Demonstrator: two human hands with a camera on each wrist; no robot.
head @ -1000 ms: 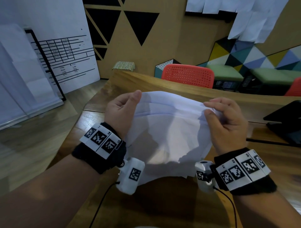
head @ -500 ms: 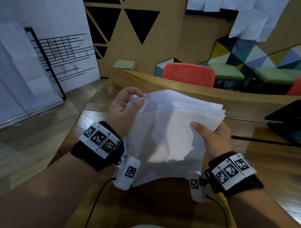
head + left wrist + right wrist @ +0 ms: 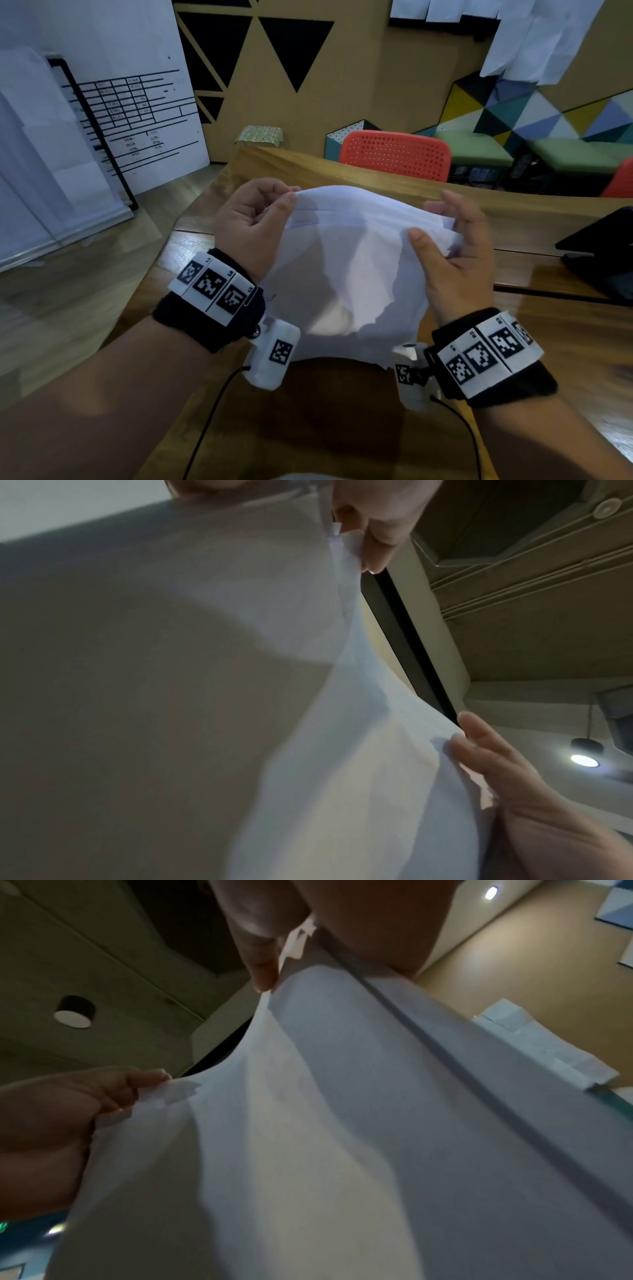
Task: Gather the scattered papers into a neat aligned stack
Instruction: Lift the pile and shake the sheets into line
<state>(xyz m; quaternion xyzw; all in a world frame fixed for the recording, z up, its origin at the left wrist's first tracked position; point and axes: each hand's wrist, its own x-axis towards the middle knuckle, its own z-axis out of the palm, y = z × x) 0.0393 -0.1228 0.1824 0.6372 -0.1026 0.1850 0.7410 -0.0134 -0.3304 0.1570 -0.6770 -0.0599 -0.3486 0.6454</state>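
Note:
A stack of white papers (image 3: 342, 267) stands upright over the wooden table (image 3: 342, 428), its sheets uneven along the top and at the lower right. My left hand (image 3: 284, 202) pinches the top left corner. My right hand (image 3: 438, 222) holds the top right corner, thumb on the near face and fingers behind. In the left wrist view the papers (image 3: 240, 669) fill the frame, with my left fingertips (image 3: 377, 547) on their edge and the right hand (image 3: 514, 777) below. The right wrist view shows the papers (image 3: 342, 1123) pinched between my right fingertips (image 3: 263, 969).
A red perforated chair (image 3: 394, 154) stands behind the table's far edge. A black flat device (image 3: 603, 253) lies on the table at the right. A whiteboard (image 3: 130, 113) leans at the left over the wooden floor. Cables run from both wrist cameras toward me.
My right hand slid from the lower right edge of the stack up to its top right corner. The left hand kept its pinch at the top left.

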